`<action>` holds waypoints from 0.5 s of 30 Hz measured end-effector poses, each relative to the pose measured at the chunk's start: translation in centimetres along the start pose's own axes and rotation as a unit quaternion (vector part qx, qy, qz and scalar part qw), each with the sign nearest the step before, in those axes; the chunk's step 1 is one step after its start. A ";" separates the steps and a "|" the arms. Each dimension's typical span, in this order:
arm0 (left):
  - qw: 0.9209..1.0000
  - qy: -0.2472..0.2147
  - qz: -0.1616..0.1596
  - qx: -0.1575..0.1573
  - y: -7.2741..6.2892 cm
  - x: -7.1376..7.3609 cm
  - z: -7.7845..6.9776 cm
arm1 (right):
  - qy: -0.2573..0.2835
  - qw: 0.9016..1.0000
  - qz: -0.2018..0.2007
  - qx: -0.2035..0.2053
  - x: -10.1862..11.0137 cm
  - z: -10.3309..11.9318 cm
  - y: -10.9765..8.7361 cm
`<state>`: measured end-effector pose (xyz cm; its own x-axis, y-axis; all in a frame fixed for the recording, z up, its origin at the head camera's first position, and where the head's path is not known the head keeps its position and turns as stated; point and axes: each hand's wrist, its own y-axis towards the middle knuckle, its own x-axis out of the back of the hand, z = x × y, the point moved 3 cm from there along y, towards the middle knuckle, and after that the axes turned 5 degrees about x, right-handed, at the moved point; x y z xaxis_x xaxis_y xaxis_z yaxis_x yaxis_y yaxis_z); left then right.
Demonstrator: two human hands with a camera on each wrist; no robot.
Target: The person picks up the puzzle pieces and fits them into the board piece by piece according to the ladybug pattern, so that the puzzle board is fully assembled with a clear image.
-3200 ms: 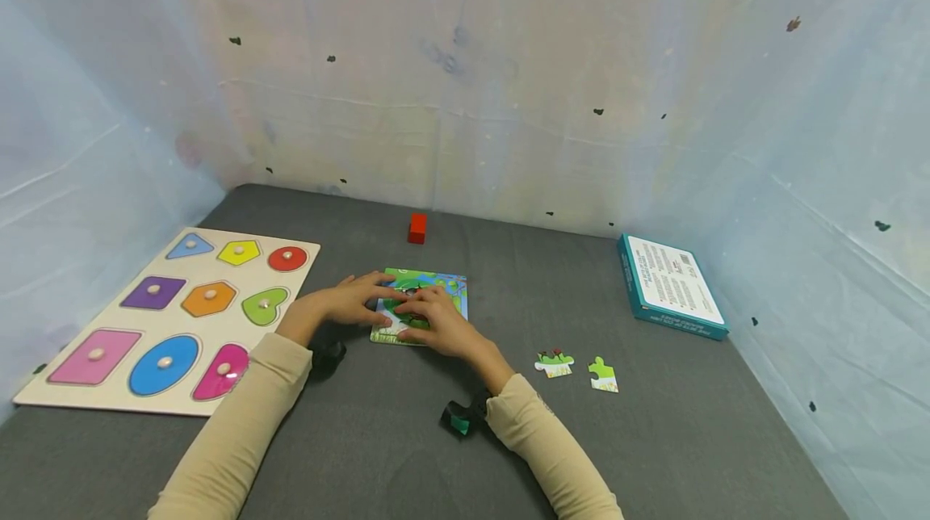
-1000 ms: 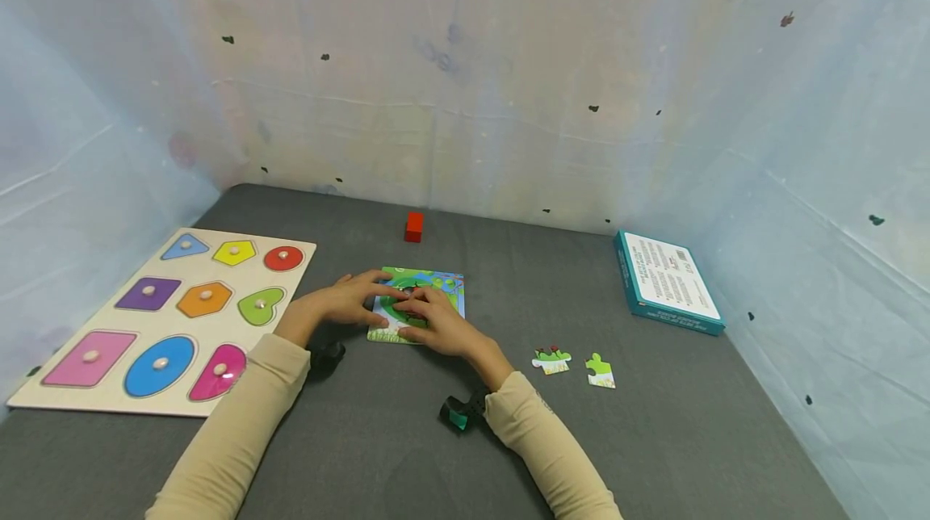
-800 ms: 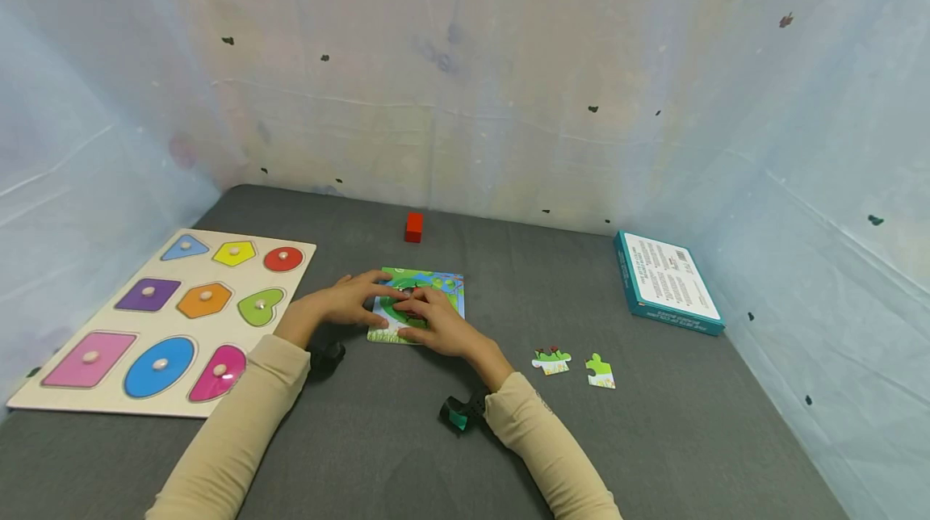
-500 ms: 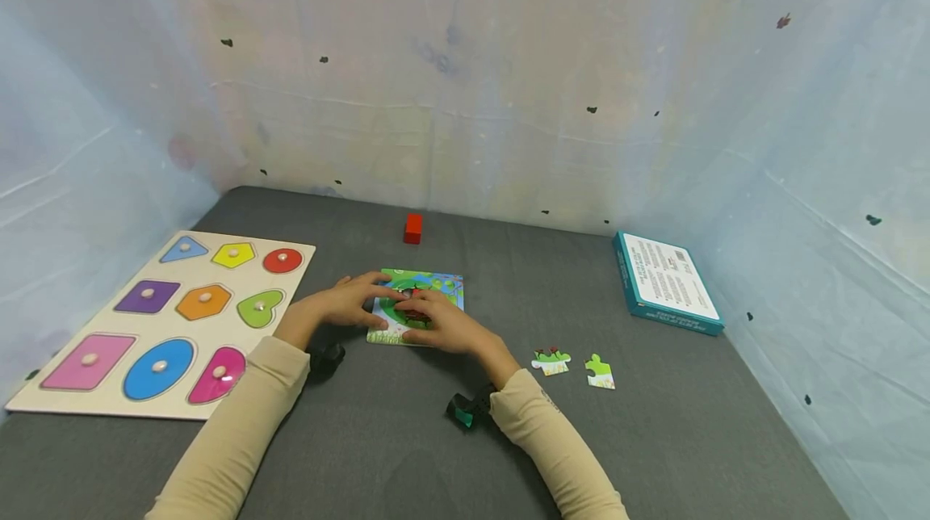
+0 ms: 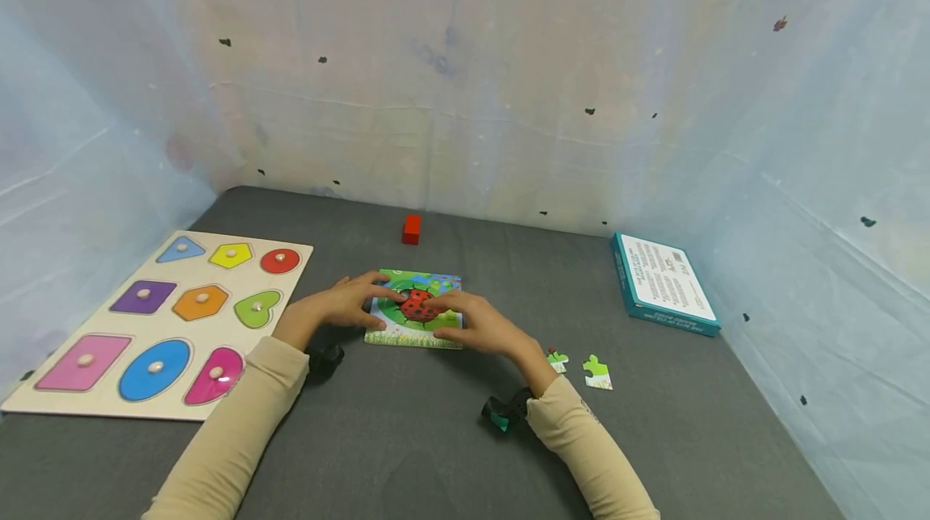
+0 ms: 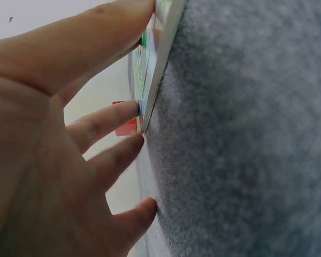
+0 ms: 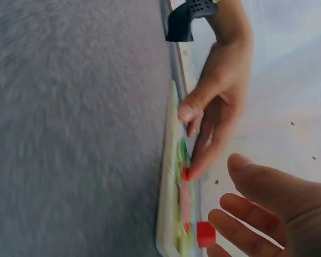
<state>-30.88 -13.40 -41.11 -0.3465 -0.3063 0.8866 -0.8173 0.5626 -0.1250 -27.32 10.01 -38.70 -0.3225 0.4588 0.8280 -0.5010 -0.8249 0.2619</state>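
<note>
A square ladybird jigsaw puzzle (image 5: 407, 334) lies flat on the grey table in the head view. My left hand (image 5: 341, 302) rests at its left side with fingers spread; in the left wrist view the thumb and some fingertips touch the puzzle's edge (image 6: 161, 64). My right hand (image 5: 479, 325) hovers over its right side. Seen from the right wrist, the right fingers (image 7: 246, 211) are spread and stand apart from the puzzle, holding nothing. Two loose jigsaw pieces lie to the right: one (image 5: 559, 361) is partly hidden behind my right wrist, the other (image 5: 598, 375) shows whole.
A wooden knob board (image 5: 163, 266) with coloured shapes lies at the left, partly under my left forearm. Behind the puzzle stands a red block (image 5: 411, 229). A teal and white box (image 5: 664, 282) lies at the back right. Pale sheets (image 5: 465, 84) surround the table.
My right hand has lifted off the puzzle's middle and moved right, uncovering the printed ladybird. Its wrist now covers part of one loose piece. The left hand has stayed in place.
</note>
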 end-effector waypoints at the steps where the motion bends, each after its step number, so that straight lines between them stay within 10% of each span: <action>1: 1.000 -0.001 -0.001 -0.002 0.0 0.0 0.0 | -0.002 1.000 -0.004 0.001 0.2 0.0 -0.3; 15: 0.996 -0.030 0.018 -0.080 0.0 -0.1 -0.8 | 0.000 0.998 -0.060 -0.013 3.1 -1.3 -5.6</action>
<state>-30.50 -12.71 -40.82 -0.4051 -0.3261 0.8542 -0.7219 0.6874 -0.0799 -26.55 16.47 -38.19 -0.2578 0.5542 0.7915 -0.5563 -0.7549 0.3474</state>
